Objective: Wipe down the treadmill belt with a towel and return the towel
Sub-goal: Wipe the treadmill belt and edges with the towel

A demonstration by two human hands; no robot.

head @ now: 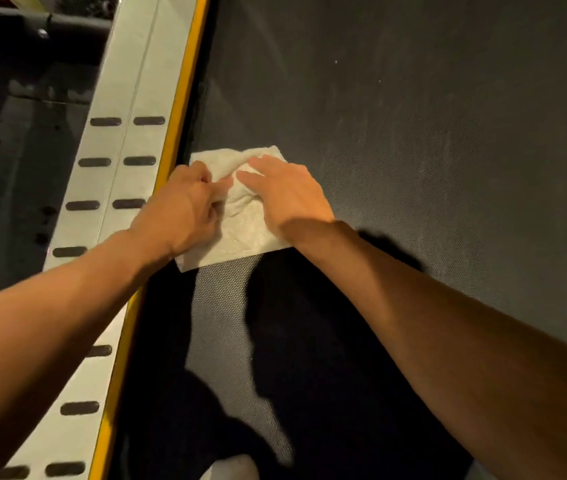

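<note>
Frame centre: white terry towel [240, 216], crumpled rectangle on textured dark belt [413, 150]; my left hand [185, 206] pinches it, right hand [285, 192] presses flat, fingers spread.

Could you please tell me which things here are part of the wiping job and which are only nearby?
In the job: towel, belt, left hand, right hand.

Nearby only: side rail, its yellow edge strip, floor.
</note>
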